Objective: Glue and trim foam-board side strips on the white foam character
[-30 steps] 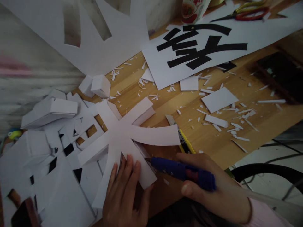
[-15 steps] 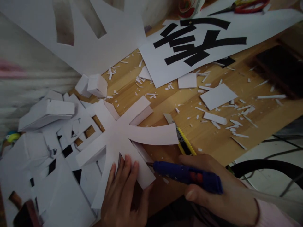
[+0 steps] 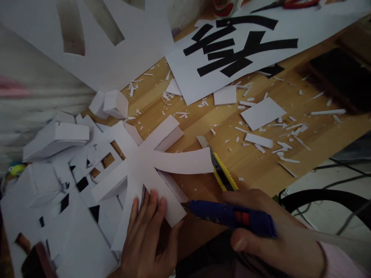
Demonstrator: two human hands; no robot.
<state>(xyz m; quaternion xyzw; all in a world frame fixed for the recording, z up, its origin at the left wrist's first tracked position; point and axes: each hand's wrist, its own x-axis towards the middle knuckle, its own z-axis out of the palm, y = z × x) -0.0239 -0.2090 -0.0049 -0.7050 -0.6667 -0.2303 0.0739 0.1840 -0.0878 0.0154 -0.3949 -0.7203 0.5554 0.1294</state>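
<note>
A white foam-board character (image 3: 142, 158) with several arms and upright side walls lies before me. My left hand (image 3: 150, 235) holds its near arm, fingers extended at the gap on one side and thumb by the arm's end. In my right hand (image 3: 269, 231) is a blue glue gun (image 3: 228, 214) with red on its body. Its thin nozzle points left, at the side wall of that near arm; whether it touches cannot be made out. A yellow box cutter (image 3: 223, 170), blade out, lies just beyond the character's right arm.
White cut-out boards (image 3: 72, 227) and folded pieces (image 3: 69, 133) pile up at left. Scraps (image 3: 262, 114) litter the wooden table (image 3: 208, 119). Behind lie a sheet with black character strokes (image 3: 246, 50) and red-handled scissors (image 3: 300, 4). A dark flat object (image 3: 342, 77) is at right.
The glue gun's nozzle has shifted slightly down along the near arm's side wall. The whole view has moved a little; my left hand keeps its place on the character.
</note>
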